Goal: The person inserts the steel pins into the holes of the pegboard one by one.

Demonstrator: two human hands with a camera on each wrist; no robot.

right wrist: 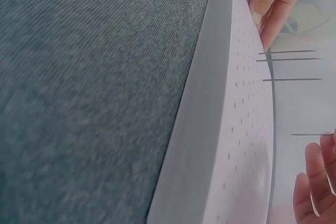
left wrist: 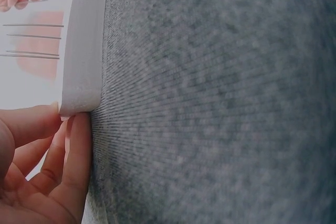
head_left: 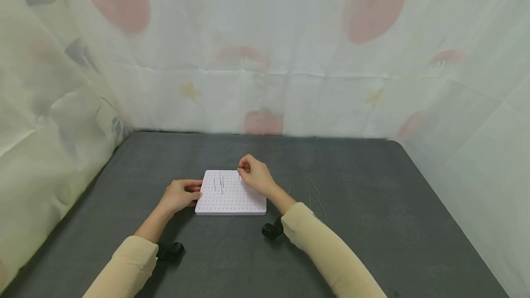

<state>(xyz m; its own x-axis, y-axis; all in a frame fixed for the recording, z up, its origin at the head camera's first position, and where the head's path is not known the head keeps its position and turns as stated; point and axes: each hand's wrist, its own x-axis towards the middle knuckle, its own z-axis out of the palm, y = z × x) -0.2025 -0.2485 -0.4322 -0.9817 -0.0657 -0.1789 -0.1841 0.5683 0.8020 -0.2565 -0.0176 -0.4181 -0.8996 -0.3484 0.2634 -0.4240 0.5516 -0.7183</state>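
A white pegboard (head_left: 238, 207) with rows of small holes lies flat on the dark table. My left hand (head_left: 179, 195) holds its left edge, thumb at the top rim and fingers along the side, as the left wrist view shows. Several thin metal pins (head_left: 221, 187) stand upright in the board's left part. Above the board's far side, my right hand (head_left: 257, 176) pinches another metal pin (right wrist: 306, 134) between thumb and fingertips. In the right wrist view this pin's free end points toward the board, with a gap between them.
Several loose metal pins (head_left: 313, 186) lie on the dark grey table (head_left: 364, 224), to the right of the board and close to my right forearm. A pale curtain (head_left: 310, 49) with fruit prints hangs behind the table and along both sides.
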